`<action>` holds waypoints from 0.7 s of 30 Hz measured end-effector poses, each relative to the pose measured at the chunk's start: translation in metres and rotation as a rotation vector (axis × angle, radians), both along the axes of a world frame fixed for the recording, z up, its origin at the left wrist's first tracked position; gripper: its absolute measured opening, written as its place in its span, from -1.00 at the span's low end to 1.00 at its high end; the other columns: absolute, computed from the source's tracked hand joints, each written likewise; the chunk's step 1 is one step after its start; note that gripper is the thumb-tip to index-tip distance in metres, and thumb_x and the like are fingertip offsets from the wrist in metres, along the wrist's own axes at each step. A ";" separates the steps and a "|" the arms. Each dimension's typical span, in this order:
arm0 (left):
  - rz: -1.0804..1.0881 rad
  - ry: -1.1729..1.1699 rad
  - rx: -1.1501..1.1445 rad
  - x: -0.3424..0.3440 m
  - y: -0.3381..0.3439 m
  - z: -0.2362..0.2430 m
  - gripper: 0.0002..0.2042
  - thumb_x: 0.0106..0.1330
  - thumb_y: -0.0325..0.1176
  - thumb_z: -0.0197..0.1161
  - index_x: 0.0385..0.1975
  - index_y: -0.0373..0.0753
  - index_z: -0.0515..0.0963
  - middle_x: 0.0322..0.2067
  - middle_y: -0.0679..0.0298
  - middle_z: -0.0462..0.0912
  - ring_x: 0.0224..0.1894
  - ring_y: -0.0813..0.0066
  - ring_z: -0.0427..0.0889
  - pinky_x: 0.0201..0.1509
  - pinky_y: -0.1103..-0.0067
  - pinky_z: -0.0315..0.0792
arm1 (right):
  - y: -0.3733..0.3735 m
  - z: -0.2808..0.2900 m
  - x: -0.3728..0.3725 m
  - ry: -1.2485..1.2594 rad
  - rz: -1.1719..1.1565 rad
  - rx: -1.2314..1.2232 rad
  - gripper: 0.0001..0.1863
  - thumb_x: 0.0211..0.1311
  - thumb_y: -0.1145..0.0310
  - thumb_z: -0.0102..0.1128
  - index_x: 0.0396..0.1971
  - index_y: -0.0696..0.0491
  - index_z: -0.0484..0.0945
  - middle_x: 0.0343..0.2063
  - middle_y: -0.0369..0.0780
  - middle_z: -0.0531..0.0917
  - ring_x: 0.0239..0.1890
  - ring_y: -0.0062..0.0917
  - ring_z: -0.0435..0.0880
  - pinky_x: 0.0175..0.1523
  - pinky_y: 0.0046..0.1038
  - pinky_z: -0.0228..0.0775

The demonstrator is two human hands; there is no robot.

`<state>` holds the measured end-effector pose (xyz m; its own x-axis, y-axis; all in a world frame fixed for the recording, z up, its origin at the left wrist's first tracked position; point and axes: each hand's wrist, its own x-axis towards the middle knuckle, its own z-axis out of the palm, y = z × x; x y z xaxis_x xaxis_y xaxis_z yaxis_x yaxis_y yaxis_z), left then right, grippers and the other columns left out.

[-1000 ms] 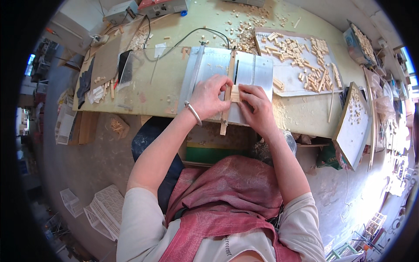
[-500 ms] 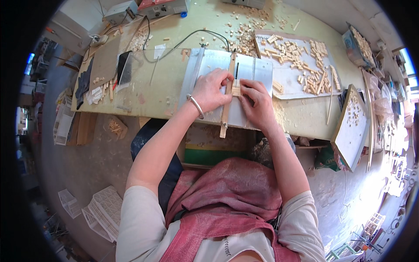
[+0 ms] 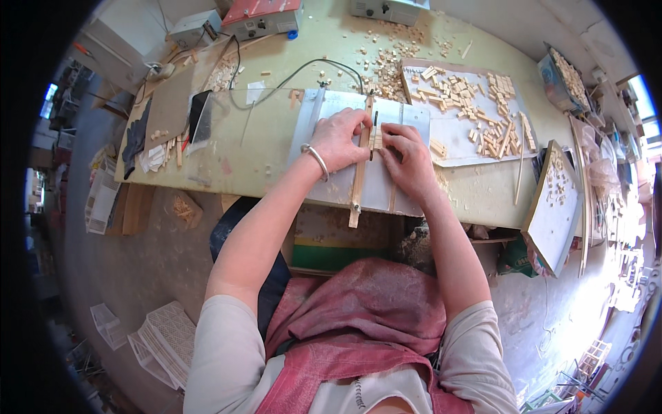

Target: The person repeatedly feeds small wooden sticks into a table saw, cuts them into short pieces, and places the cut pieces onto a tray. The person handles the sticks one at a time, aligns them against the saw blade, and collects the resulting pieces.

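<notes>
A small pale wooden block lies on the metal plate, across a narrow dark slot that shows beyond and in front of it. My left hand is curled over a long wooden strip, its thumb and fingertips pinching in at the block's left side. From the right, my right hand presses its bent fingers and thumb against the block. Whether it is one block or several side by side is hard to tell, as my fingertips cover its ends.
Right of the plate, a white board carries many loose wooden blocks. Small offcuts lie scattered behind the plate. A black cable loops across the table at the back left. A tilted tray with small pieces stands at the right edge.
The block and both hands have slid a little away from me along the plate, so the slot now shows in front of the block too. The whole view has shifted slightly.
</notes>
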<state>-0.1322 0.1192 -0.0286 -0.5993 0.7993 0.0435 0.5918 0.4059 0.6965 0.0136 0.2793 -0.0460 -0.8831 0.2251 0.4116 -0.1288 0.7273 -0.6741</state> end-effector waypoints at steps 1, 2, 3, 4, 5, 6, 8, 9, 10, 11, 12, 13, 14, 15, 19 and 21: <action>-0.010 0.015 -0.031 0.000 0.000 0.002 -0.57 -0.01 -0.14 0.50 -0.10 -0.05 0.63 -0.20 0.23 0.66 -0.09 0.18 0.70 0.05 0.26 0.56 | 0.001 0.000 0.001 -0.011 0.006 0.018 -0.83 0.23 0.55 0.40 -0.19 0.23 0.70 0.11 -0.10 0.72 0.16 -0.13 0.65 0.23 -0.22 0.56; -0.031 0.042 -0.046 0.002 -0.003 0.002 -0.57 0.00 -0.13 0.50 -0.10 -0.05 0.62 -0.20 0.22 0.66 -0.07 0.17 0.70 0.07 0.25 0.55 | 0.002 0.000 0.003 -0.021 0.012 0.035 -0.83 0.23 0.55 0.41 -0.19 0.23 0.70 0.10 -0.10 0.72 0.16 -0.13 0.65 0.23 -0.21 0.56; -0.052 0.070 -0.060 0.005 -0.007 0.002 -0.57 0.00 -0.12 0.50 -0.10 -0.05 0.62 -0.19 0.21 0.65 -0.05 0.16 0.69 0.08 0.24 0.54 | 0.002 0.001 0.004 -0.032 0.018 0.052 -0.83 0.22 0.55 0.41 -0.19 0.22 0.70 0.10 -0.11 0.72 0.16 -0.14 0.65 0.22 -0.21 0.56; -0.074 0.097 -0.075 0.008 -0.012 0.002 -0.56 0.00 -0.10 0.49 -0.10 -0.05 0.61 -0.18 0.19 0.65 -0.03 0.15 0.68 0.09 0.23 0.53 | 0.000 0.002 0.007 -0.045 0.024 0.054 -0.81 0.22 0.56 0.42 -0.17 0.23 0.70 0.12 -0.10 0.72 0.18 -0.14 0.64 0.24 -0.23 0.56; -0.102 0.095 -0.039 0.012 -0.018 0.002 -0.57 0.01 -0.14 0.51 -0.11 -0.07 0.61 -0.21 0.19 0.63 -0.06 0.16 0.67 0.06 0.27 0.54 | -0.004 0.006 0.013 -0.059 0.030 0.056 -0.79 0.22 0.56 0.42 -0.15 0.23 0.70 0.13 -0.10 0.71 0.20 -0.15 0.64 0.26 -0.24 0.55; -0.130 0.093 -0.003 0.017 -0.025 0.002 -0.58 0.02 -0.18 0.52 -0.11 -0.09 0.61 -0.24 0.19 0.60 -0.09 0.17 0.67 0.04 0.30 0.56 | -0.007 0.009 0.019 -0.072 0.035 0.058 -0.77 0.23 0.57 0.43 -0.12 0.23 0.69 0.15 -0.09 0.71 0.23 -0.16 0.63 0.28 -0.25 0.55; -0.210 0.069 -0.048 0.024 -0.039 0.013 -0.60 0.07 -0.20 0.55 -0.10 -0.12 0.62 -0.22 0.19 0.59 -0.08 0.23 0.66 0.06 0.38 0.56 | -0.012 0.006 0.029 -0.047 0.053 0.060 -0.76 0.21 0.57 0.44 -0.12 0.23 0.69 0.14 -0.09 0.71 0.22 -0.15 0.63 0.28 -0.24 0.55; -0.285 0.004 -0.048 0.021 -0.044 0.014 -0.61 0.10 -0.21 0.55 -0.09 -0.13 0.63 -0.20 0.20 0.59 -0.07 0.25 0.66 0.06 0.39 0.55 | -0.015 0.006 0.034 -0.034 0.063 0.061 -0.76 0.21 0.57 0.44 -0.12 0.23 0.69 0.14 -0.09 0.71 0.22 -0.15 0.64 0.28 -0.24 0.55; -0.360 -0.061 -0.048 0.018 -0.050 0.013 -0.62 0.12 -0.22 0.56 -0.08 -0.14 0.63 -0.19 0.20 0.60 -0.07 0.27 0.65 0.07 0.40 0.55 | -0.019 0.007 0.041 -0.034 0.063 0.050 -0.75 0.19 0.57 0.45 -0.12 0.22 0.69 0.12 -0.09 0.71 0.20 -0.14 0.65 0.27 -0.23 0.56; -0.432 -0.131 -0.048 0.018 -0.054 0.013 -0.63 0.14 -0.23 0.56 -0.07 -0.14 0.64 -0.17 0.21 0.60 -0.06 0.29 0.65 0.08 0.42 0.54 | -0.024 0.008 0.048 -0.021 0.063 0.057 -0.74 0.17 0.57 0.44 -0.12 0.21 0.70 0.11 -0.10 0.72 0.18 -0.13 0.65 0.25 -0.21 0.56; -0.405 -0.299 -0.078 0.020 -0.057 0.017 -0.65 0.19 -0.27 0.55 -0.06 -0.18 0.65 -0.17 0.23 0.60 -0.07 0.35 0.64 0.08 0.47 0.53 | -0.030 0.008 0.054 -0.007 0.064 0.064 -0.73 0.16 0.57 0.43 -0.11 0.20 0.71 0.09 -0.11 0.72 0.16 -0.13 0.66 0.23 -0.20 0.57; -0.335 -0.292 -0.031 0.022 -0.058 0.016 -0.64 0.18 -0.28 0.56 -0.06 -0.18 0.64 -0.18 0.23 0.60 -0.08 0.35 0.64 0.07 0.47 0.53 | -0.035 0.008 0.057 0.006 0.065 0.071 -0.72 0.14 0.57 0.42 -0.11 0.19 0.72 0.07 -0.12 0.72 0.14 -0.12 0.66 0.21 -0.19 0.58; -0.267 -0.287 0.015 0.025 -0.058 0.013 -0.63 0.16 -0.29 0.56 -0.06 -0.19 0.64 -0.20 0.23 0.60 -0.10 0.35 0.64 0.07 0.47 0.53 | -0.041 0.008 0.058 0.016 0.067 0.064 -0.71 0.14 0.58 0.43 -0.10 0.19 0.72 0.07 -0.11 0.72 0.14 -0.12 0.66 0.21 -0.18 0.58; -0.199 -0.281 0.061 0.028 -0.057 0.012 -0.62 0.15 -0.30 0.57 -0.07 -0.20 0.63 -0.21 0.23 0.60 -0.11 0.34 0.64 0.06 0.48 0.54 | -0.045 0.007 0.057 0.020 0.060 0.065 -0.71 0.14 0.58 0.43 -0.10 0.19 0.72 0.07 -0.11 0.72 0.14 -0.12 0.66 0.21 -0.18 0.58; -0.155 -0.050 0.068 0.041 -0.050 0.013 -0.59 0.09 -0.30 0.59 -0.08 -0.19 0.61 -0.24 0.22 0.60 -0.17 0.32 0.66 0.03 0.45 0.56 | -0.047 0.001 0.053 0.034 0.040 0.065 -0.72 0.14 0.57 0.42 -0.10 0.19 0.71 0.07 -0.10 0.71 0.13 -0.12 0.67 0.21 -0.18 0.57; -0.162 0.003 0.085 0.042 -0.047 0.006 -0.58 0.05 -0.30 0.59 -0.09 -0.17 0.60 -0.25 0.23 0.60 -0.19 0.30 0.66 0.00 0.42 0.56 | -0.047 -0.001 0.053 0.037 0.036 0.061 -0.72 0.15 0.57 0.42 -0.10 0.19 0.71 0.08 -0.10 0.71 0.13 -0.12 0.66 0.21 -0.18 0.57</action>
